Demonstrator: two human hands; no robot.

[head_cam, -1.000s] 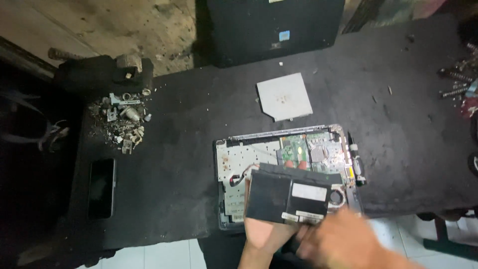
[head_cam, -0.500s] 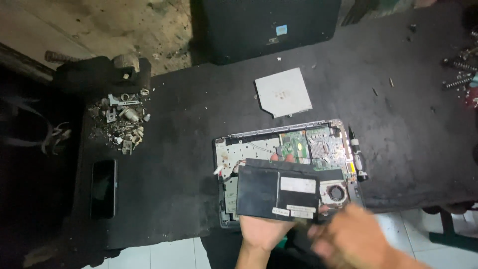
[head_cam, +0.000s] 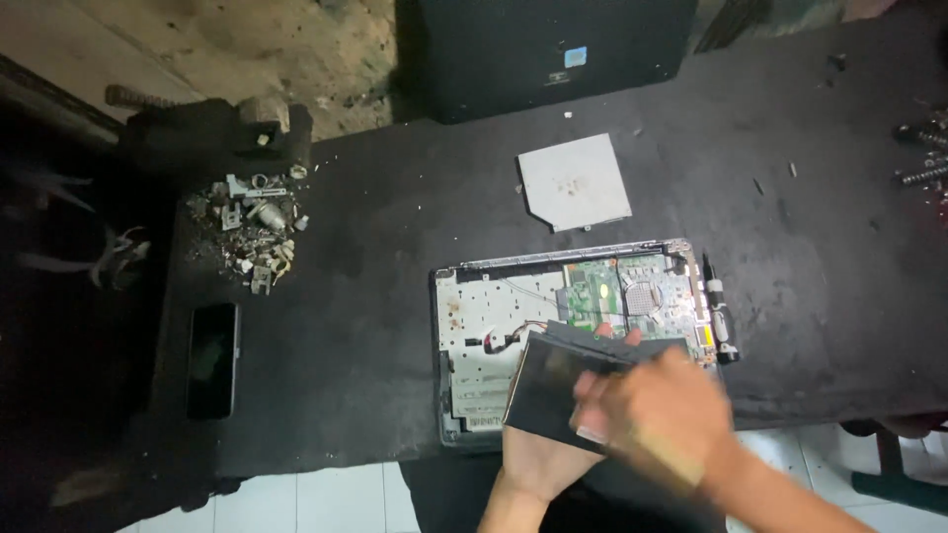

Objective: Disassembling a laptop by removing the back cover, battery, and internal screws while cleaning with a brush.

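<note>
I see my left hand (head_cam: 538, 459) coming up from the 6 o'clock edge of the view, palm under a flat black panel (head_cam: 553, 380), its fingers closed on the panel's lower edge. My right hand (head_cam: 657, 410) lies over the panel from the 4 o'clock side; it is blurred, but its fingers (head_cam: 592, 419) curl down onto the panel's top face, so both hands grip the same piece. The panel sits tilted just above the lower right part of an opened laptop base (head_cam: 484, 336), which lies on the dark counter (head_cam: 375, 296) a little right of centre. Inside the base a green circuit board (head_cam: 602, 291) shows at the 12 o'clock side of the panel, and a red and black wire (head_cam: 504, 339) runs at the panel's 10 o'clock corner. A screwdriver (head_cam: 718, 311) lies just beside the base at its 3 o'clock edge. A flat grey drive cover (head_cam: 573, 181) rests on the counter at 12 o'clock from the base, apart from it. Well off at 9 o'clock a black phone (head_cam: 212, 358) lies flat, and at 10 o'clock sits a heap of small metal parts (head_cam: 252, 229). A large black box (head_cam: 553, 49) stands at the far 12 o'clock edge.
</note>
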